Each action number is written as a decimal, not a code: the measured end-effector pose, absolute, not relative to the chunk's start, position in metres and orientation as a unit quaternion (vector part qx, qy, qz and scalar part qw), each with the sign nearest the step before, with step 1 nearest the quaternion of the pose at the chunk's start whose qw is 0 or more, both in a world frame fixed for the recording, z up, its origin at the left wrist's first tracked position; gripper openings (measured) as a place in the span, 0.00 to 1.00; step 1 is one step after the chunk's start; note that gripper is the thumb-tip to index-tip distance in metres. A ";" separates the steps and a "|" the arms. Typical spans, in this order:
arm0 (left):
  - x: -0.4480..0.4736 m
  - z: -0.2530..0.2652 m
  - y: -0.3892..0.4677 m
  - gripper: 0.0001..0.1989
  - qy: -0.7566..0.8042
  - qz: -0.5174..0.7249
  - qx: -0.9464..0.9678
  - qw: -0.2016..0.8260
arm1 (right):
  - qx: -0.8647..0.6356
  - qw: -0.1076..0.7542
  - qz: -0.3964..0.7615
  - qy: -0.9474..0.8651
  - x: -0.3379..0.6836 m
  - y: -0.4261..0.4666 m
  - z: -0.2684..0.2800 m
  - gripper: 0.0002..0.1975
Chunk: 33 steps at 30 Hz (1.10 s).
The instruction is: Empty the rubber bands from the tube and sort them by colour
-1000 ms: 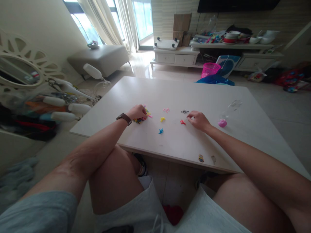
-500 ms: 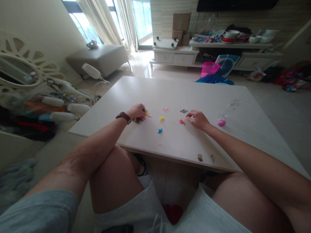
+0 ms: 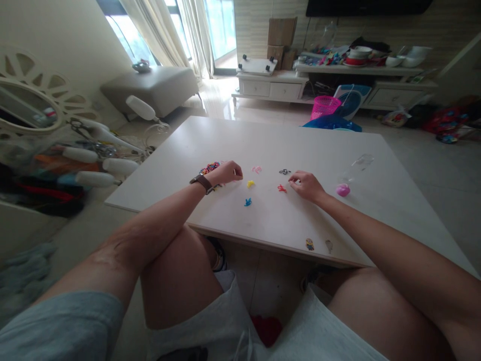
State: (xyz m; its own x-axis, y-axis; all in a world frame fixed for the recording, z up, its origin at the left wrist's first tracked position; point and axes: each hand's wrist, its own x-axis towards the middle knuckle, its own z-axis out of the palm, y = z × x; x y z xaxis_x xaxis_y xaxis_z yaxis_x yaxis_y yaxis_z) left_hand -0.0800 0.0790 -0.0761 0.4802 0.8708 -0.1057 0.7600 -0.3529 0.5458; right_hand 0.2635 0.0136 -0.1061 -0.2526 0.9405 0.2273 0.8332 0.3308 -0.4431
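On white tbl (image 3: pixel 210 138), yellow bits (image 3: pixel 250 184), red bits (image 3: pixel 281 189) apart, prob. so colours don't mix; L hand (image 3: pixel 227 172) nr yellow, R hand (image 3: pixel 306 186) nr red; can't tell either grip.

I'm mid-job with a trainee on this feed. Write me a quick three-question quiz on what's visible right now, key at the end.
1. True or false: the right hand is closer to the black pile than the left hand is.
2. What colour is the single-colour pile nearest the near edge of the table?
A) pink
B) blue
C) red
3. Which arm wears the watch?

Key:
1. True.
2. B, the blue pile.
3. The left.
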 end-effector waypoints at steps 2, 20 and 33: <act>-0.076 -0.079 0.079 0.08 0.479 0.111 0.828 0.270 | -0.568 0.230 0.115 -0.782 0.264 0.014 -0.106 0.09; -0.105 -0.068 0.089 0.07 0.555 0.113 0.788 0.241 | -0.562 0.238 0.118 -0.783 0.265 0.015 -0.107 0.09; -0.103 -0.094 0.101 0.03 0.536 0.008 0.817 0.212 | -0.565 0.232 0.117 -0.783 0.264 0.014 -0.106 0.09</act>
